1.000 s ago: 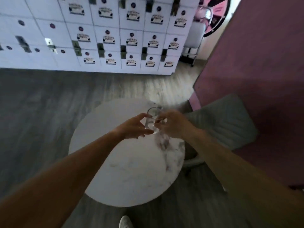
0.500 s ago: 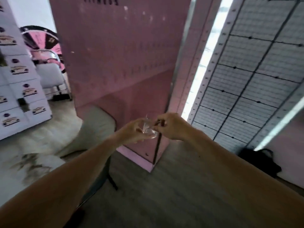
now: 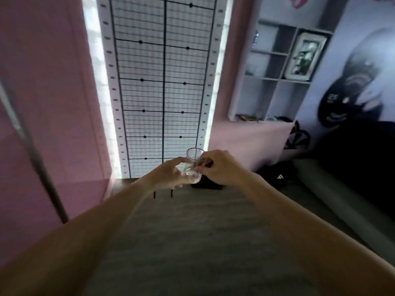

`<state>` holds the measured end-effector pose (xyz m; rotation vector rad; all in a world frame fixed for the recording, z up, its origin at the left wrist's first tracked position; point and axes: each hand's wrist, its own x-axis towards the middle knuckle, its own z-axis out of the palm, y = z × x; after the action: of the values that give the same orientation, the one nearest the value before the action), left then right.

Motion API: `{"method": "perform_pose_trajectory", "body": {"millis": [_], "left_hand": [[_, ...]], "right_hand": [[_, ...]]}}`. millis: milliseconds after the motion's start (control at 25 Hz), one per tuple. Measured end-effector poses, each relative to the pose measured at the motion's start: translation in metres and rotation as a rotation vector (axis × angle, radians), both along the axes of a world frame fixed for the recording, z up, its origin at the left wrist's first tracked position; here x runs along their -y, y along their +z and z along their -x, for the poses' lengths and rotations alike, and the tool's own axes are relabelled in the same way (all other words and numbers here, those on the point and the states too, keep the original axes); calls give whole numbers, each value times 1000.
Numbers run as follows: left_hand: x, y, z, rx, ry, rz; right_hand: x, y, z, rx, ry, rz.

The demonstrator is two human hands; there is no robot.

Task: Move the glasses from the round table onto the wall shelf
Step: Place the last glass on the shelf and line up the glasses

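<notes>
Both hands held one glass (image 3: pixel 193 165) at frame centre: the left hand (image 3: pixel 168 175) cupped its base, the right hand (image 3: pixel 218 167) pinched its side. This looked like the carrying step. The shelf (image 3: pixel 271 79) stood well apart, upper right; next, the glass needed bringing to an open compartment and setting upright.

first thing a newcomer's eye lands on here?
The clear glass at centre, held in the air between the left hand and right hand. Behind it stands a tall backlit grid panel, and the wall shelf with a framed picture is upper right.
</notes>
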<state>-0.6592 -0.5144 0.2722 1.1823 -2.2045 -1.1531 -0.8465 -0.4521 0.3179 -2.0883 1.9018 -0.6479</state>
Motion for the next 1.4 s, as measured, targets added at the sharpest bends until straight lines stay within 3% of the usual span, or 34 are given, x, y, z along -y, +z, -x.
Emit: {"method": "perform_pose_trajectory", "body": {"millis": [240,520,920,1400], "left_hand": [[75,5,145,1,-268,54],[204,37,270,-43,-457,122],[343,15,422,-76,-455,121],[514,22,649,-206,-326,70]], "right_hand": [[27,5,118,6,-270,33],[122,39,216,0,-444,116],[251,18,364,22,-486,108],[449,27,607,56,-391,159]]}}
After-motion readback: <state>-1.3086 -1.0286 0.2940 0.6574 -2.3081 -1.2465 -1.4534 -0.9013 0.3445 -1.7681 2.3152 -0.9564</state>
